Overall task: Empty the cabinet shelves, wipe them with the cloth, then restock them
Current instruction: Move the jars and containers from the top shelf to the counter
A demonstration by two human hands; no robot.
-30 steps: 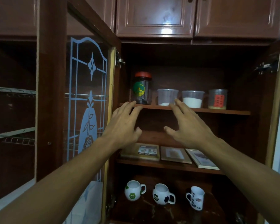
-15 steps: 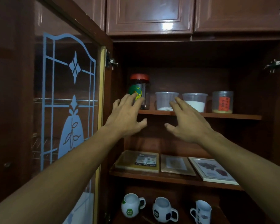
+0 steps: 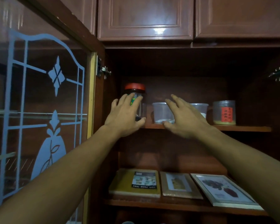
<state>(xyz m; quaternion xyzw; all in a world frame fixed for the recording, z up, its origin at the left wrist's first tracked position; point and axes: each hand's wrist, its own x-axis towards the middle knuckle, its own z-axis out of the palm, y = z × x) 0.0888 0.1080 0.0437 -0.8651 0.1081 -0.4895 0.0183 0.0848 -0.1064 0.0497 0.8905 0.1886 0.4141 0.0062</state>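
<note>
Cabinet top shelf (image 3: 241, 128) stocked. Left hand (image 3: 124, 118) splayed at red-lidded jar (image 3: 135, 87), right hand (image 3: 184, 118) splayed before tub (image 3: 160, 110): probably poised for unloading.

Upper shelf (image 3: 242, 128), mid-frame: red-lidded jar (image 3: 135, 88) upright at left end, then clear tub (image 3: 160, 112), second tub (image 3: 200, 108), red-labelled tub (image 3: 224, 112) in a row. Lower shelf (image 3: 152, 205), bottom centre: yellow flat box (image 3: 123, 183) and two picture frames (image 3: 179, 185) lying flat, side by side.

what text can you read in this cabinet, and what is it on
"FOOD TRAY": on the label of the flat yellow box, upside down to the camera
Red label on the right tub: too blurred to read
Green label on the red-lidded jar: mostly behind the left hand, unreadable
</note>
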